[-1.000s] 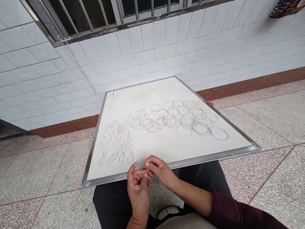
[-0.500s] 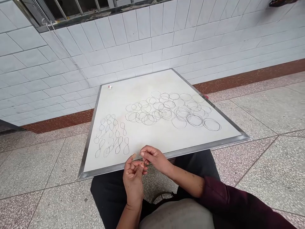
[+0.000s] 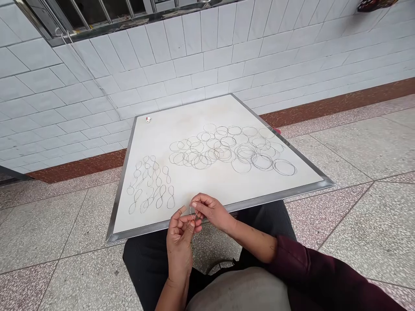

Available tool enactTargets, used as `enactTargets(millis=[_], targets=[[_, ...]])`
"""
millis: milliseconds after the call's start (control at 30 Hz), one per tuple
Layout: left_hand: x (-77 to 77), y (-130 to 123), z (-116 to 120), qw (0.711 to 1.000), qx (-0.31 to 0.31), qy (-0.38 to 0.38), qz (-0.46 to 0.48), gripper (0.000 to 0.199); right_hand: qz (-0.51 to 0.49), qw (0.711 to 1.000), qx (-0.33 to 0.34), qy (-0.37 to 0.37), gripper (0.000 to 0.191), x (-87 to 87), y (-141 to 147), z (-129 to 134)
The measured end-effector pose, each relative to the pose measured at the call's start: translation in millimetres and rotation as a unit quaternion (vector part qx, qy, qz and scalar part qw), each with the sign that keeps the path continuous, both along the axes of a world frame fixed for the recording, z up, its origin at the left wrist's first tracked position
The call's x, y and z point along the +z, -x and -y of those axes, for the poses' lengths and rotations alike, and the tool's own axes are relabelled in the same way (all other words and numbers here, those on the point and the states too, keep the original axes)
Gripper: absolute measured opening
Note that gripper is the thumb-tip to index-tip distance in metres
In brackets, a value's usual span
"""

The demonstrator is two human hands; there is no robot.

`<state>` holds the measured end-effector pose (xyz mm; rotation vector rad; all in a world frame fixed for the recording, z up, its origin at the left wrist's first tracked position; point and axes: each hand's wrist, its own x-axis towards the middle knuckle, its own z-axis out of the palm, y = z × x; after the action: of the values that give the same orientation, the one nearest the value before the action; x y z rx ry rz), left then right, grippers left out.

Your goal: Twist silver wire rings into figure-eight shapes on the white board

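Between my two hands is a thin wire loop, held just over the table's near edge. My left hand pinches its lower part between thumb and fingers; a tan wrap covers the tip of the index finger. Thumb and forefinger of my right hand grip the upper part of the loop. Figure-eight wire loops lie in rough rows on the left of the tabletop. Several round wire rings overlap across the middle and right.
The white table has a metal rim and stands near a tiled wall. A small red and white object sits at its far left corner. A barred window is above. My knees are under the near edge.
My right hand has moved up slightly from the left, and more of the wire loop shows between them. The view has shifted a little.
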<state>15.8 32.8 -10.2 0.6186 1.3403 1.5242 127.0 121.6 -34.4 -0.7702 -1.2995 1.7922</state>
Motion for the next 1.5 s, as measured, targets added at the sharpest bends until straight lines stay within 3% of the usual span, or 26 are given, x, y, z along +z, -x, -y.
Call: enactTargets(millis=[400,667,1000,1267,1500], targets=[[-1.1,1,-3,1.0,0.013,0.023,0.015,0.048,-0.008,1.0,0.006,0.028,0.034,-3.4,1,-2],[4.3,4,-2,0.997,0.017,0.038,0.065,0.057,-0.037,0.988,0.139,0.053,0.033,7.2,-11,1],[6.0,4,-2,0.998,0.013,0.04,0.039,0.06,-0.023,0.993,0.116,0.008,0.028,3.5,-11,-2],[9.4,5,1,0.999,-0.005,0.034,-0.012,0.054,-0.03,0.992,0.116,0.031,0.032,3.1,-12,-2],[9.8,10,2,0.998,-0.009,0.051,-0.018,0.049,-0.009,0.995,0.099,0.004,0.032,8.7,-12,-3]])
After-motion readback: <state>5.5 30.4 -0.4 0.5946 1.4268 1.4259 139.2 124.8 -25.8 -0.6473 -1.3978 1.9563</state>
